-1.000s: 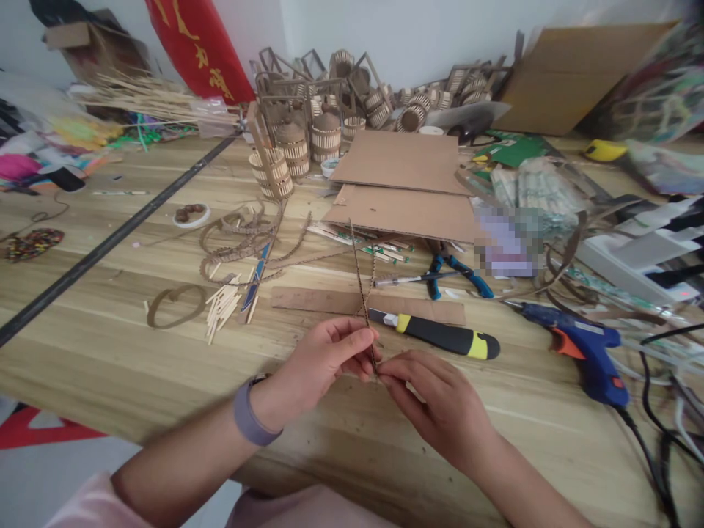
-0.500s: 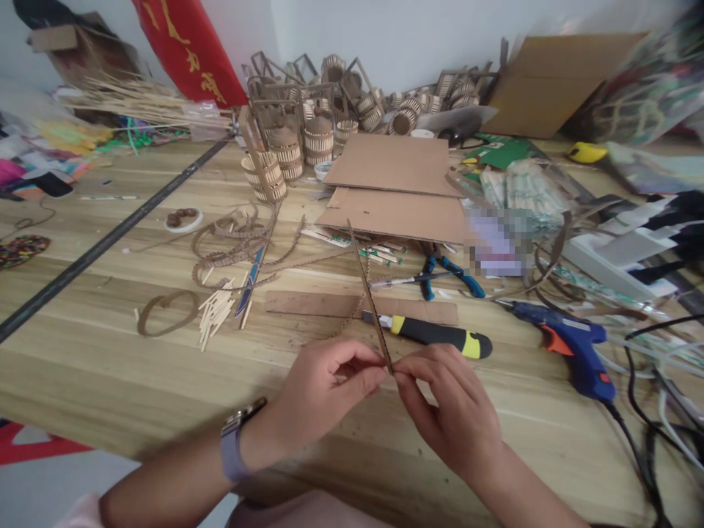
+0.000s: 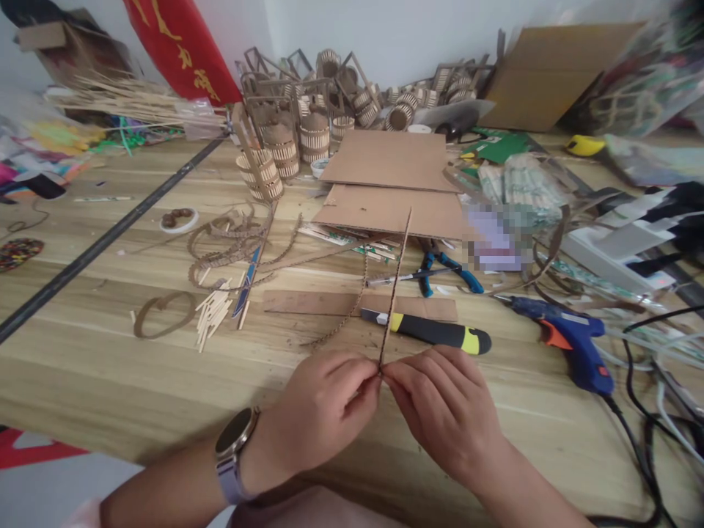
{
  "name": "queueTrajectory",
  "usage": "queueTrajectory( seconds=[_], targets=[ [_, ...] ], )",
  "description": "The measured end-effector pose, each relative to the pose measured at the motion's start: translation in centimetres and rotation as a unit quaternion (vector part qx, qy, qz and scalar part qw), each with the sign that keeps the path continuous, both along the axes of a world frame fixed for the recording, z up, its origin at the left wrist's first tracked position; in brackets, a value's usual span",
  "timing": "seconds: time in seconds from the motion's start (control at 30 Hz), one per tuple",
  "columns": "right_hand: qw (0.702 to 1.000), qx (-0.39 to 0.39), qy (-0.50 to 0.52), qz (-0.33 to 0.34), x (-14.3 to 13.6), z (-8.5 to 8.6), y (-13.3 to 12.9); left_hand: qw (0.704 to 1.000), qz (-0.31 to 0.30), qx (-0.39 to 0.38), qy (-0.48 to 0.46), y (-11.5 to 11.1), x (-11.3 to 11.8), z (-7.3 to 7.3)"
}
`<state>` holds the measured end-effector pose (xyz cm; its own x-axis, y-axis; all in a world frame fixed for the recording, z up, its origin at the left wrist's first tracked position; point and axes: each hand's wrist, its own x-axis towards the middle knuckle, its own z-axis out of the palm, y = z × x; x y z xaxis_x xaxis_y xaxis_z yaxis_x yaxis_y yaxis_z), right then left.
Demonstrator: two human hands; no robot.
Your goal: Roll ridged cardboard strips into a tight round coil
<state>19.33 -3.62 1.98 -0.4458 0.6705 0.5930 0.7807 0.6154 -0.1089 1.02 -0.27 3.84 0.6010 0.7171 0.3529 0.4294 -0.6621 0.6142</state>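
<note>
A thin strip of corrugated cardboard (image 3: 395,293) stands edge-on in front of me, its far end over the stacked cardboard sheets (image 3: 390,161). My left hand (image 3: 330,403) pinches its near end from the left. From the right, my right hand (image 3: 445,400) pinches the same end, the fingertips of both hands nearly touching. Just beyond the hands lies a black and yellow utility knife (image 3: 440,332), partly on a flat cardboard piece (image 3: 308,303). A curved strip (image 3: 352,312) rests left of the knife.
A blue glue gun (image 3: 572,337) and cables lie at the right. Blue-handled pliers (image 3: 467,277) lie beyond the knife. Short sticks (image 3: 213,315), curled strips (image 3: 225,246) and a blue craft knife (image 3: 247,282) are at the left. Small slatted buckets (image 3: 315,139) stand at the back.
The held strip's far end has swung to the right, so it now leans right instead of left. My left hand has rolled over, showing more of its back and the watch face.
</note>
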Motion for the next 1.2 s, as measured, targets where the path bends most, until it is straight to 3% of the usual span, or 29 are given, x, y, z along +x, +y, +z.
queueTrajectory(
  seconds=[0.43,0.73,1.0,1.2],
  targets=[
    [0.999,-0.025,-0.013,-0.03,-0.9,-0.3,0.0,0.997,0.059,-0.01,0.053,0.0,0.2,-0.5],
    [0.999,-0.03,0.001,-0.024,-1.1,-0.3,0.2,0.998,0.043,-0.027,0.049,0.5,0.1,-0.4],
    [0.99,-0.084,0.111,0.01,-0.8,0.0,0.6,0.999,0.028,-0.033,0.02,0.6,-0.1,-0.5],
    [0.996,-0.043,0.072,-0.002,-0.7,-0.1,0.5,0.998,0.033,0.029,0.048,0.5,-0.1,-0.7]
  ],
)
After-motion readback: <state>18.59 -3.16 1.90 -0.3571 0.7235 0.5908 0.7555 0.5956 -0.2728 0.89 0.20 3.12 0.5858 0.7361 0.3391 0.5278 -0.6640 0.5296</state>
